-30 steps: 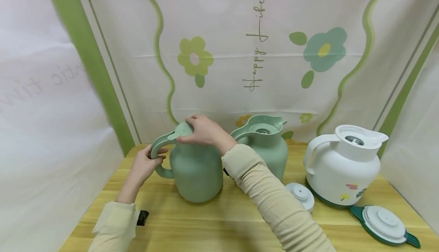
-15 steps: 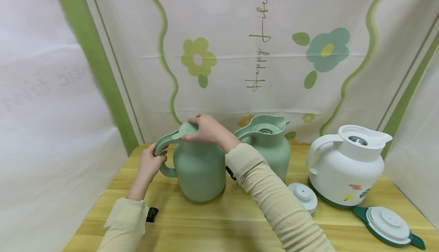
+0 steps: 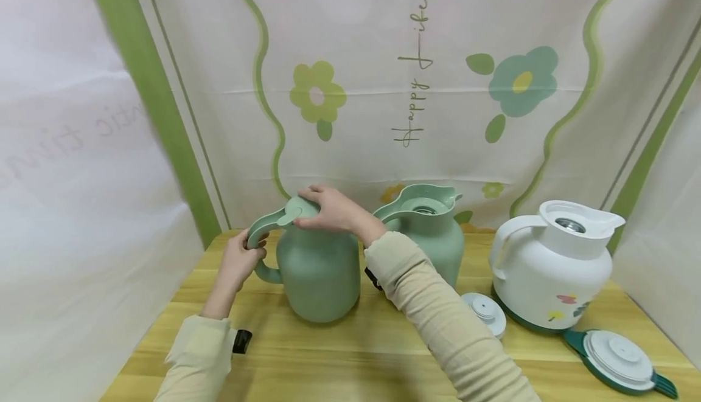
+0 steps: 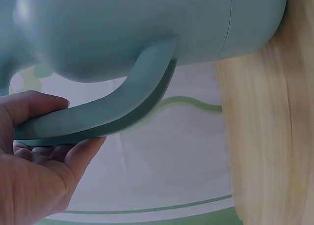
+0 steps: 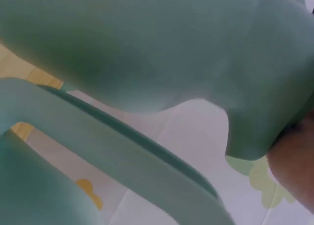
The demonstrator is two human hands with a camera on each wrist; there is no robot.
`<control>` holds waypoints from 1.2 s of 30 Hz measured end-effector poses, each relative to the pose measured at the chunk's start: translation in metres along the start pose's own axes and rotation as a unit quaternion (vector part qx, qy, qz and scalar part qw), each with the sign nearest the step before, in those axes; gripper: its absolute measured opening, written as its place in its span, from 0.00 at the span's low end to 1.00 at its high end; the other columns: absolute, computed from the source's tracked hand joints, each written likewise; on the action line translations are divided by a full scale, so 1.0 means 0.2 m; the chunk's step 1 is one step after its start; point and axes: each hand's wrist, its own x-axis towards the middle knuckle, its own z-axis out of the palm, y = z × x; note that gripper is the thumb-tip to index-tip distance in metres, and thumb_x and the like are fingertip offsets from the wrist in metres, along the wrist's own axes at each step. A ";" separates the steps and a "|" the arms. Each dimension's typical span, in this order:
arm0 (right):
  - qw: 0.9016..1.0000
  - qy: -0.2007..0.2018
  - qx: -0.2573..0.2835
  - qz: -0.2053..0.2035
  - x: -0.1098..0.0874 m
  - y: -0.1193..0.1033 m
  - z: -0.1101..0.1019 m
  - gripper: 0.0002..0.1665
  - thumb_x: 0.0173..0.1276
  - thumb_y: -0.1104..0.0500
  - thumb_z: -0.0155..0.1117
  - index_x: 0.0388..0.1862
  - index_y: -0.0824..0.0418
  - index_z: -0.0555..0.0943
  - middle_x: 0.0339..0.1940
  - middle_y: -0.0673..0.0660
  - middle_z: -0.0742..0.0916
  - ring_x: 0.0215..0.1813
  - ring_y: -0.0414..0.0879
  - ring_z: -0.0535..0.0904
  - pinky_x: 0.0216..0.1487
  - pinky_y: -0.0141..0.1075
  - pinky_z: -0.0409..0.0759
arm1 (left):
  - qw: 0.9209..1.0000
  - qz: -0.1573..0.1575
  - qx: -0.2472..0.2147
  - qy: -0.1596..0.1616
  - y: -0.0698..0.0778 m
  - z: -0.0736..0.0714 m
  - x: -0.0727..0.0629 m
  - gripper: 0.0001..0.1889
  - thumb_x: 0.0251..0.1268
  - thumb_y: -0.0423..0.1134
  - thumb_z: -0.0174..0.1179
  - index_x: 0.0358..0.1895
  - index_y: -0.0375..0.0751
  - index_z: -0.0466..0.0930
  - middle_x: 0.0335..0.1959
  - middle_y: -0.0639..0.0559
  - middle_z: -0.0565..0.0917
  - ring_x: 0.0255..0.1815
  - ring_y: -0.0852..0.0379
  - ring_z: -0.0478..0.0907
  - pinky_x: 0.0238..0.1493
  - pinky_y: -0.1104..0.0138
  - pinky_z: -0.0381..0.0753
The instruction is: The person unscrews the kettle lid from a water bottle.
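Observation:
A green thermos jug (image 3: pixel 319 277) stands upright on the table at centre left, its handle (image 3: pixel 267 275) pointing left. My left hand (image 3: pixel 239 262) grips the upper part of that handle, and in the left wrist view the thumb and fingers lie on either side of it. From above, my right hand (image 3: pixel 335 210) holds the round green lid (image 3: pixel 299 207) on the jug's mouth, thumb on the near side and fingers on the far side. The lid's tab lies close by the top of the handle. In the right wrist view the jug's spout (image 5: pixel 248 136) shows beside part of the right hand (image 5: pixel 294 161).
A second green thermos jug (image 3: pixel 438 244), lidless, stands just right, partly behind the right arm. Farther right is a lidless white jug (image 3: pixel 550 268). One pale lid (image 3: pixel 484 314) and a white-and-green lid (image 3: pixel 619 356) lie on the wooden table (image 3: pixel 306 365). A printed curtain (image 3: pixel 361 146) hangs behind.
The lid's tab has shifted slightly right and toward me under the right hand. The left hand keeps its grip on the handle. The head view has shifted a little.

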 end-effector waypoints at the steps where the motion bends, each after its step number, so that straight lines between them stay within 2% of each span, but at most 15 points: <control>1: 1.000 0.006 -0.004 0.007 -0.01 -0.01 0.00 0.41 0.63 0.42 0.62 0.73 0.50 0.63 0.78 0.62 0.57 0.77 0.56 0.55 0.68 0.47 0.68 | 1.000 -0.001 0.000 0.000 0.00 0.00 0.00 0.29 0.55 0.23 0.48 0.65 0.28 0.66 0.63 0.29 0.72 0.66 0.34 0.70 0.63 0.46 0.71; 3: 0.999 0.028 -0.010 0.026 -0.03 -0.03 0.01 0.42 0.61 0.40 0.63 0.72 0.52 0.65 0.78 0.64 0.56 0.77 0.58 0.53 0.68 0.50 0.68 | 1.000 -0.002 0.002 0.000 0.00 -0.01 0.00 0.29 0.55 0.24 0.47 0.65 0.28 0.66 0.64 0.29 0.72 0.66 0.34 0.69 0.63 0.46 0.71; 7: 0.994 0.077 -0.028 0.069 -0.06 -0.07 0.02 0.46 0.56 0.34 0.66 0.68 0.56 0.69 0.68 0.65 0.68 0.67 0.56 0.64 0.63 0.48 0.72 | 1.000 -0.006 0.003 -0.001 -0.01 -0.01 0.00 0.29 0.56 0.24 0.47 0.66 0.28 0.65 0.65 0.29 0.71 0.66 0.34 0.69 0.64 0.46 0.70; 10: 0.992 0.091 -0.043 0.080 -0.07 -0.08 0.03 0.47 0.55 0.32 0.66 0.66 0.58 0.70 0.62 0.63 0.73 0.60 0.54 0.69 0.60 0.45 0.73 | 1.000 -0.010 0.002 -0.002 -0.01 -0.01 0.00 0.30 0.56 0.23 0.47 0.67 0.28 0.63 0.65 0.29 0.70 0.66 0.34 0.68 0.64 0.46 0.70; 16: 0.992 0.099 -0.030 0.073 -0.07 -0.06 0.05 0.46 0.55 0.34 0.67 0.67 0.56 0.72 0.64 0.61 0.74 0.63 0.53 0.71 0.62 0.46 0.73 | 1.000 -0.010 -0.007 -0.007 -0.02 0.00 -0.01 0.29 0.56 0.23 0.47 0.66 0.28 0.65 0.64 0.30 0.72 0.66 0.35 0.70 0.64 0.47 0.70; 23: 0.993 0.102 -0.019 0.063 -0.06 -0.04 0.03 0.45 0.54 0.35 0.69 0.66 0.56 0.73 0.64 0.62 0.75 0.62 0.53 0.73 0.61 0.45 0.75 | 1.000 -0.009 -0.004 -0.022 -0.01 0.00 -0.02 0.29 0.57 0.23 0.47 0.66 0.28 0.65 0.65 0.30 0.71 0.66 0.35 0.69 0.64 0.46 0.69; 30: 0.995 0.083 -0.007 0.053 -0.06 -0.03 0.02 0.43 0.57 0.38 0.67 0.66 0.59 0.70 0.64 0.59 0.77 0.63 0.52 0.72 0.62 0.44 0.74 | 1.000 -0.004 0.007 -0.030 0.00 0.00 -0.02 0.28 0.58 0.23 0.47 0.66 0.28 0.64 0.65 0.31 0.71 0.66 0.35 0.69 0.65 0.46 0.69; 36: 0.996 0.058 -0.015 0.062 -0.07 -0.02 0.01 0.47 0.58 0.36 0.65 0.72 0.56 0.65 0.71 0.57 0.72 0.71 0.53 0.67 0.69 0.45 0.68 | 0.999 0.003 0.010 -0.034 0.01 -0.01 -0.02 0.29 0.58 0.24 0.48 0.66 0.29 0.64 0.64 0.30 0.72 0.66 0.35 0.69 0.65 0.45 0.69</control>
